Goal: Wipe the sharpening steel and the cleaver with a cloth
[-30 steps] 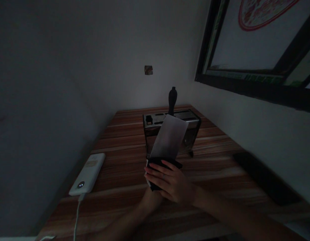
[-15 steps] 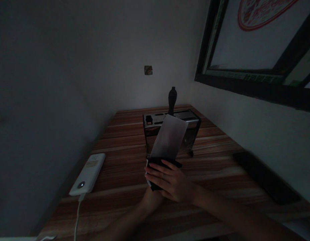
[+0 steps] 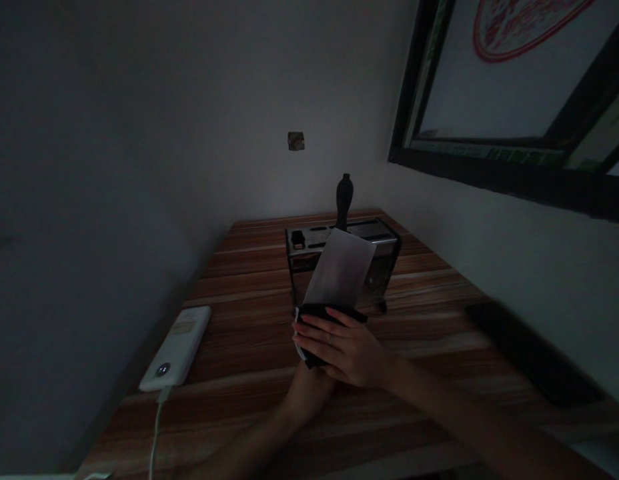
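A cleaver (image 3: 342, 267) with a broad, pale rectangular blade points up and away from me. Its lower part is covered by a folded black cloth (image 3: 314, 311) with a thin light edge at the left. My right hand (image 3: 344, 350) presses this cloth over the blade, fingers together and bent around it, a ring on one finger. Beneath the cloth is my left hand (image 3: 314, 383), mostly hidden along with the cleaver's handle, so its fingers do not show. Behind the blade stands a metal knife holder (image 3: 313, 237) with a black-handled tool (image 3: 344, 195) upright in it.
On the left of the wood-patterned table (image 3: 244, 313) lies a white power bank (image 3: 177, 350) with a white cable (image 3: 154, 427) plugged in. A long dark flat object (image 3: 532, 353) lies at the right edge. Walls and a dark window frame (image 3: 489, 177) enclose the table.
Both hands and the black cloth have slid a little up the blade and slightly right, covering more of it. The blade's far end has hardly moved.
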Available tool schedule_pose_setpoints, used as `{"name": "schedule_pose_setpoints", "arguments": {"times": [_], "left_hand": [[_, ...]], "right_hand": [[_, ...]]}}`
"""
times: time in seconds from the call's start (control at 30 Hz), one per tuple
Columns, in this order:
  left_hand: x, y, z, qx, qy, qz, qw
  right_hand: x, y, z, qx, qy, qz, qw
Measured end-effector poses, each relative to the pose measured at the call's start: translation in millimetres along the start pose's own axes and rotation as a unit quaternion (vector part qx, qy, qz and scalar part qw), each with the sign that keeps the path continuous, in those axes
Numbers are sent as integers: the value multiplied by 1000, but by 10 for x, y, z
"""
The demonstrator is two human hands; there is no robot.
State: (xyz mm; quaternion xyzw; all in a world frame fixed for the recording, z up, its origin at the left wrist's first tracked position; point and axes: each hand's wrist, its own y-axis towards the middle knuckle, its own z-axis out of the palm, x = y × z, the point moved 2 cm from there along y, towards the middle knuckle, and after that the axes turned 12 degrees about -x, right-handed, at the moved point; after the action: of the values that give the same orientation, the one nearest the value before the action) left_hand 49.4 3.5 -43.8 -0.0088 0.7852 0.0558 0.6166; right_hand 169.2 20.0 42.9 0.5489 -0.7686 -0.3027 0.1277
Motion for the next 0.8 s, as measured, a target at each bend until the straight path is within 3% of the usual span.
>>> {"name": "schedule_pose_setpoints", "arguments": {"times": [0.23,0.57,0.8], "left_hand": [[-287,-6,10,28,27,23,999],[-260,-6,-5,45,59,7,997],[-289,-11,-13,49,66,5,997]], "right_hand": [[-220,98,-141,-42,-37,36,998],[-569,257,-394,-87,-82,81,989],[-798,349,-552,-151,-84,129,976]]}}
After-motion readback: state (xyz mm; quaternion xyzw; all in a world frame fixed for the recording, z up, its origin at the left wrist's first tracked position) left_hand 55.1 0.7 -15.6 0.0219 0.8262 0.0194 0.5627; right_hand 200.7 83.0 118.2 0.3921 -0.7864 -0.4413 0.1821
